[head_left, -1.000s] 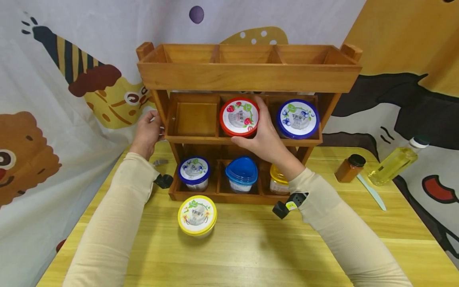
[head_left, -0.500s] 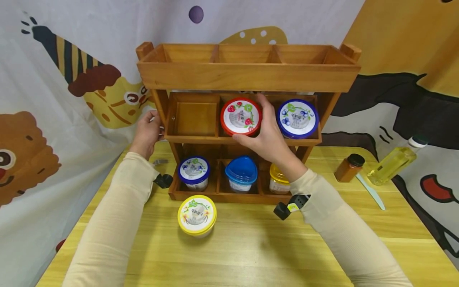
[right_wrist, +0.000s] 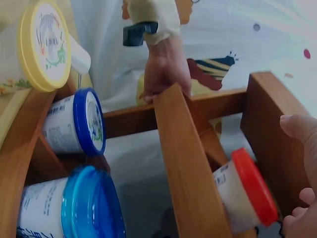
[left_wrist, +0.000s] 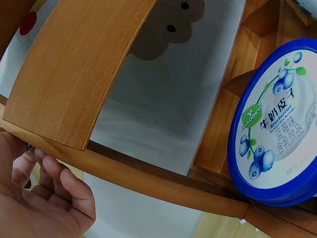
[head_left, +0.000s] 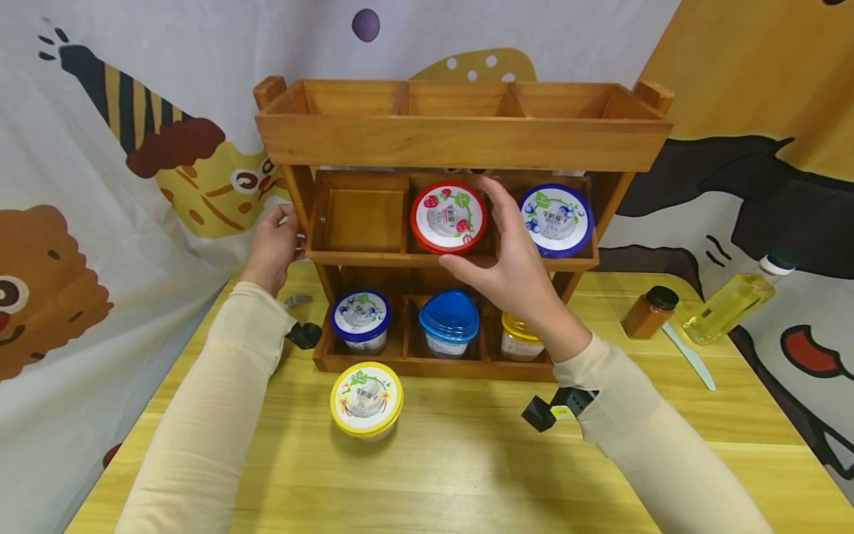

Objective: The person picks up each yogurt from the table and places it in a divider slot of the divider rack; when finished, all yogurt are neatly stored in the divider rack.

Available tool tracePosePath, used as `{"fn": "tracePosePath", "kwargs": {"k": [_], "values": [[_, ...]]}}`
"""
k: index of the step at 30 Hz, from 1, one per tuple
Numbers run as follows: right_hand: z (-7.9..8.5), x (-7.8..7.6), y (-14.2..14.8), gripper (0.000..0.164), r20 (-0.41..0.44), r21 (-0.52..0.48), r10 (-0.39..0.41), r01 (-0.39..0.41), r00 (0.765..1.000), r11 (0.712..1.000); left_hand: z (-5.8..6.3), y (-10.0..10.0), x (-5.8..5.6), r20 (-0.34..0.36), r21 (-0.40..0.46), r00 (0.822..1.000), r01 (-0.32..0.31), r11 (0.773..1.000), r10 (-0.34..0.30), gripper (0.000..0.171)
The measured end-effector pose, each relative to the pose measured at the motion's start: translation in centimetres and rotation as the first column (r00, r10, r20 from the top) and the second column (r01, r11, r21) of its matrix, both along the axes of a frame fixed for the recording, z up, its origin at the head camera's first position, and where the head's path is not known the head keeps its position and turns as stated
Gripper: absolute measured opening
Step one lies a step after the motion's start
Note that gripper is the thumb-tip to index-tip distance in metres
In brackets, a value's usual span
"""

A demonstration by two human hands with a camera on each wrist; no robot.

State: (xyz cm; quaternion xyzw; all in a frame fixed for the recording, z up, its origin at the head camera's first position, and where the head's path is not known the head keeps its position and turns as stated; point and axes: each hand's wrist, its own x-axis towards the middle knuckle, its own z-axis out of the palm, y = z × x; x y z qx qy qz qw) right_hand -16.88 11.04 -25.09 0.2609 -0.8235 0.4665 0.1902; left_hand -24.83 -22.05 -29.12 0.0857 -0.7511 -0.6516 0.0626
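Observation:
A wooden three-tier rack (head_left: 460,144) stands on the table; my left hand (head_left: 270,245) grips its left side at the middle tier. In the left wrist view the curled fingers (left_wrist: 74,191) lie against the rack's side rail. A red-lidded strawberry pudding tub (head_left: 448,217) sits in the middle compartment of the middle tier. My right hand (head_left: 517,271) is just right of it, thumb and fingers spread and apart from the tub. To the hand's right, a blue-lidded blueberry tub (head_left: 560,220) occupies the right compartment. The left compartment (head_left: 365,221) shows bare wood.
On the bottom tier are a blue-lidded tub (head_left: 361,319), a light-blue-lidded tub (head_left: 449,322) and a yellow-lidded tub (head_left: 520,340). Another yellow-lidded tub (head_left: 367,400) stands in front. At right lie a dark-capped jar (head_left: 650,313), an oil bottle (head_left: 737,300) and a pale knife (head_left: 692,360).
My right hand has let go of the red-lidded tub and drawn back a little to the right and down. The tub first shifted slightly right. My left hand stays put.

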Motion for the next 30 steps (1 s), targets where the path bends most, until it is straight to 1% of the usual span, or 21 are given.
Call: {"fn": "tracePosePath", "kwargs": {"k": [4, 9, 12, 16, 21, 23, 26, 30], "values": [[0.1, 1.2, -0.3, 0.093, -0.034, 0.026, 0.042, -0.041, 0.999, 0.999, -0.1, 0.0, 0.0, 0.006, 0.010, 1.000, -0.007, 1.000, 0.007, 0.019], [0.3, 2.7, -0.8, 0.092, -0.052, 0.017, 0.154, -0.153, 0.987, 0.988, 0.0, -0.1, 0.1, 0.007, 0.011, 1.000, -0.012, 1.000, 0.012, 0.019], [0.3, 3.5, -1.2, 0.091, -0.028, 0.012, 0.206, -0.206, 0.978, 0.978, 0.0, -0.1, 0.0, 0.006, 0.009, 1.000, -0.009, 1.000, 0.009, 0.019], [-0.1, 4.5, -1.8, 0.091, 0.027, 0.030, 0.248, -0.248, 0.968, 0.968, 0.0, -0.1, 0.0, 0.003, 0.012, 1.000, -0.005, 1.000, 0.005, 0.019], [-1.1, 5.5, -2.7, 0.094, 0.036, 0.077, 0.293, -0.295, 0.955, 0.952, 0.0, -0.1, 0.0, 0.000, 0.002, 1.000, -0.008, 1.000, 0.008, 0.020], [-1.5, 5.8, -2.9, 0.094, 0.034, 0.102, 0.305, -0.307, 0.952, 0.946, 0.1, -0.1, 0.0, -0.001, 0.000, 1.000, -0.004, 1.000, 0.004, 0.020], [-2.1, 6.0, -3.3, 0.094, 0.058, 0.129, 0.315, -0.320, 0.947, 0.939, 0.1, 0.0, 0.0, 0.000, -0.002, 1.000, -0.005, 1.000, 0.005, 0.020], [-2.9, 6.2, -3.5, 0.093, 0.118, 0.146, 0.315, -0.330, 0.942, 0.933, 0.0, 0.1, -0.1, 0.001, 0.000, 1.000, -0.004, 1.000, 0.004, 0.020]]}}
